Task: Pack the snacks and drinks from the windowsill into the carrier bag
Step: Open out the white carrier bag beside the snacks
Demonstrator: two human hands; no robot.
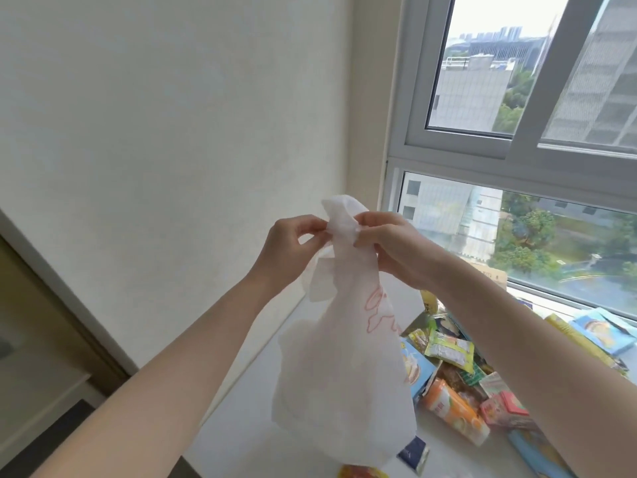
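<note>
A thin white carrier bag with red line print hangs in the air in front of me. My left hand pinches its top edge from the left. My right hand pinches the same top edge from the right, fingers close together. Under and right of the bag, a heap of snack packets lies on the white windowsill: green and yellow sachets, an orange packet, a pink carton, blue packets. The bag hides part of the heap.
The window frame rises behind the sill at the right, with glass above the snacks. A white wall fills the left. A dark blue sachet lies near the sill's front edge. A brown door frame stands at the far left.
</note>
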